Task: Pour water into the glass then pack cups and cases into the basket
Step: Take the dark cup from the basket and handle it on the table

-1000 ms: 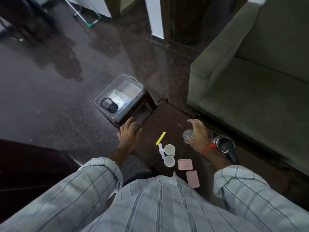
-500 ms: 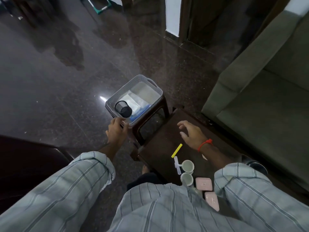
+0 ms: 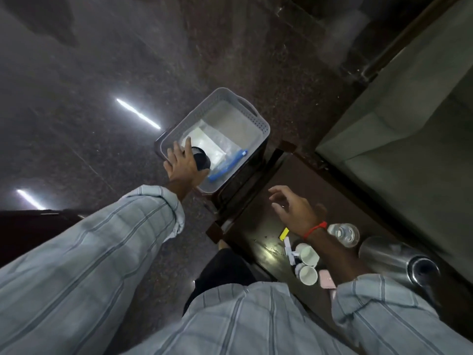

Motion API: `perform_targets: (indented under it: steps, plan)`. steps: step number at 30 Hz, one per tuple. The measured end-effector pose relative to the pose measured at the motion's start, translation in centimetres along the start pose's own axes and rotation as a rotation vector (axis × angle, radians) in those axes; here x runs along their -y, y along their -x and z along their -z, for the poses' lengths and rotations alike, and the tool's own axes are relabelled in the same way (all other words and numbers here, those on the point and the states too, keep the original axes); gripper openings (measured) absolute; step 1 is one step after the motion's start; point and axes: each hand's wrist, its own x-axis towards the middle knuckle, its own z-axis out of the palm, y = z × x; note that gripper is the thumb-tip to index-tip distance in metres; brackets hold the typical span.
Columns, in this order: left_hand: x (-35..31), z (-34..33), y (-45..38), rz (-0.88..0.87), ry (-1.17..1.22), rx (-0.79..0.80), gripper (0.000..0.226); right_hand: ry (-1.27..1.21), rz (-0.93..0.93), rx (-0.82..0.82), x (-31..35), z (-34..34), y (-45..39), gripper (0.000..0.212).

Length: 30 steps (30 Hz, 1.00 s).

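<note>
Dark polished floor is surrounding a low counter. Left hand is curling around a black cup inside the basket; a careless release may be tipping it. Right hand is hovering open and empty, with white cups and glass just behind it.

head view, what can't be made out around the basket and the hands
- Black cup in the basket: the left hand covers its near side, so the grip is unclear.
- Pink cases: mostly hidden by the right forearm and sleeve.
- Water level in the glass: too small, partly behind the wrist.
- Right hand: hovers open, contact with the table unclear.
</note>
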Motion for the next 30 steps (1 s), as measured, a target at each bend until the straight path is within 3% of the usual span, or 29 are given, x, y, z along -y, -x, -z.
perform_targets:
  steps: [4, 11, 14, 17, 23, 30]
  plan:
    - [0.3, -1.8, -2.2, -0.019, -0.103, 0.079, 0.113, -0.034, -0.022, -0.015, 0.2, -0.4, -0.6, 0.036]
    - [1.2, -2.6, -2.9, -0.106, -0.078, -0.045, 0.091, -0.263, -0.026, -0.091, 1.9, -0.8, -2.9, 0.035]
    - [-0.4, -2.5, -1.0, -0.229, 0.019, -0.108, 0.099, -0.354, -0.071, -0.098, 2.7, -0.9, -3.6, 0.041]
    - [-3.7, -2.9, 2.5, -0.437, 0.094, -0.141, 0.113, -0.330, -0.087, -0.061, 2.8, -0.2, -3.3, 0.062]
    - [-12.5, -5.4, 10.0, -0.840, 0.178, 0.002, 0.122, 0.029, 0.099, 0.003, -0.9, 3.9, 1.0, 0.107]
    - [-21.6, -11.2, 19.2, -1.124, 0.079, 0.268, 0.122, 0.141, -0.071, -0.192, -11.6, 8.7, 12.3, 0.110]
